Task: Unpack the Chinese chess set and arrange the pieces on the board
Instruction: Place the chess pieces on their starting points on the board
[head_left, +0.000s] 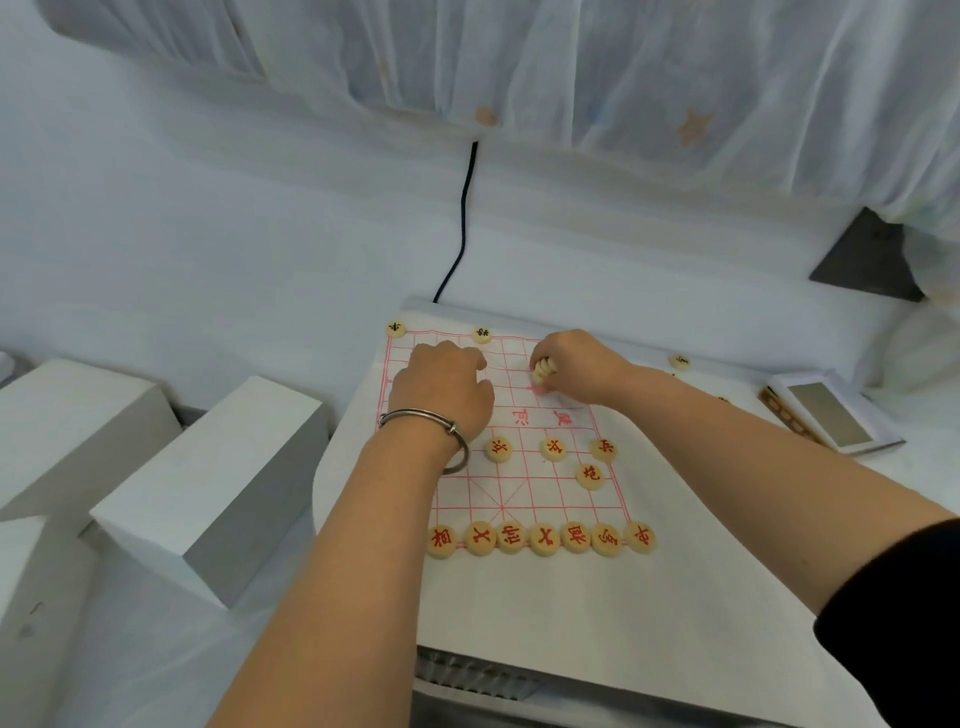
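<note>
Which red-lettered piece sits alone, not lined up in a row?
The red piece between the row of three and the long near row, on the board's right. Others sit in rows.

pieces (591, 476) look like smooth pale wood, board (550, 415) is matt paper or cloth, can't tell which, bracelet (447, 423) shiny metal

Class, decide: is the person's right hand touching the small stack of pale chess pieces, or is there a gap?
Touching. The head view shows the right hand curled round the stack of pieces, gripping it over the board.
</note>
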